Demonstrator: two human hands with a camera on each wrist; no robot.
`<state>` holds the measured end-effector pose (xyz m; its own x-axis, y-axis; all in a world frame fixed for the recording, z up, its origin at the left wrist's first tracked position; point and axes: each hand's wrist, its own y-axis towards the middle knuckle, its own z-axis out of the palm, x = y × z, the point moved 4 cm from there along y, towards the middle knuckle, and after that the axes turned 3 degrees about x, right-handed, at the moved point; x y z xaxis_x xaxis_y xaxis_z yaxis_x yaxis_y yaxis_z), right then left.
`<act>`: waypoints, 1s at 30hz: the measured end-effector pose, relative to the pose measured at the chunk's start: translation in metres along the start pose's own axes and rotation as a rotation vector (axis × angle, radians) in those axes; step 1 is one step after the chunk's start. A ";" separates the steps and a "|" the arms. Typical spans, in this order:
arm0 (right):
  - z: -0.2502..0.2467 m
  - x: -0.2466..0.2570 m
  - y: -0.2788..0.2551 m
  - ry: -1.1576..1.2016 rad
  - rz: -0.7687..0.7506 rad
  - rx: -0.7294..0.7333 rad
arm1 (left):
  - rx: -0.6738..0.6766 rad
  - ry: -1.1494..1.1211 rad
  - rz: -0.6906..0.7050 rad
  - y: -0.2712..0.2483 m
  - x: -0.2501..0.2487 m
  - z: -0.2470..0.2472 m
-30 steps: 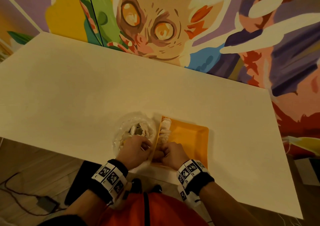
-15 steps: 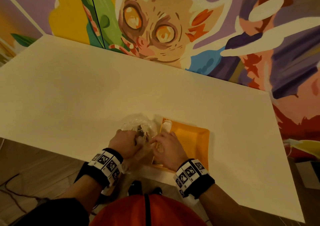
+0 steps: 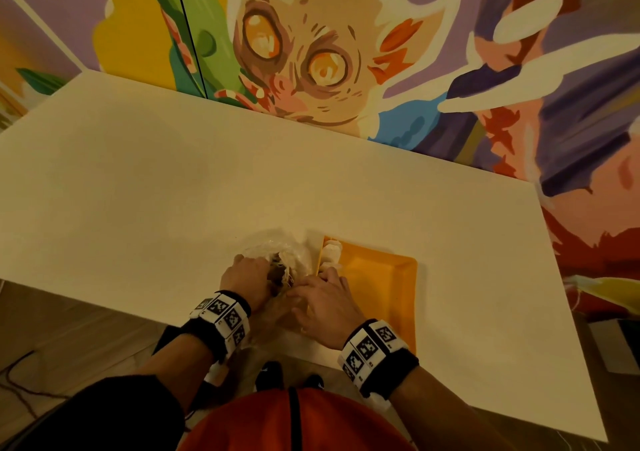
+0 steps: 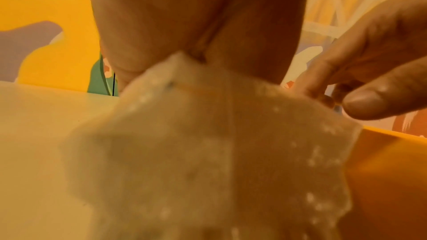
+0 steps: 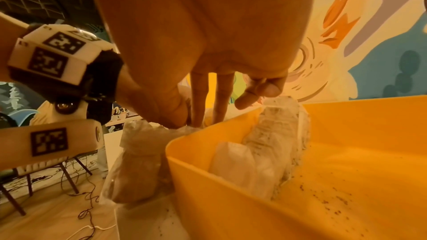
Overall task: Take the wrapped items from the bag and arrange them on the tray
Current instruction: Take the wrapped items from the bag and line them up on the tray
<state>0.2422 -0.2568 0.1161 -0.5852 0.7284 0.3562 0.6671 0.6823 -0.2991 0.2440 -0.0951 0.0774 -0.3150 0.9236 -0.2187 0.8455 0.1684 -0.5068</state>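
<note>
Clear plastic bag [image 3: 277, 260] sits just ahead of both hands, touching the orange tray's [image 3: 381, 277] left wall. Left hand [image 3: 247, 282] pinches the bag's rim. Right hand [image 3: 325, 307] reaches leftward into the mouth, fingers extended; what it holds, cannot tell. Wrapped items [image 5: 265, 152] lie lengthwise along the tray's left wall, right of the fingers. White table [image 3: 173, 191]; painted mural [image 3: 311, 52] behind.

Bag [image 3: 294, 260] just left of tray [image 3: 381, 277]; wrapped items [image 3: 331, 251] along tray's left wall
</note>
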 end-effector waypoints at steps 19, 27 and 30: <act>-0.020 0.006 0.013 0.883 0.108 -0.263 | -0.181 -1.498 -0.012 -0.042 0.020 -0.028; -0.005 0.017 0.033 0.959 0.125 -0.217 | -0.105 -1.646 -0.094 -0.043 0.009 -0.015; -0.001 0.014 0.033 0.916 0.129 -0.260 | -0.058 -1.710 -0.133 -0.045 0.010 -0.011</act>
<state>0.2565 -0.2239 0.1117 0.0139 0.3901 0.9207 0.8472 0.4844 -0.2181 0.2077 -0.0901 0.1072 -0.4134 -0.4796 -0.7740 0.7783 0.2550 -0.5737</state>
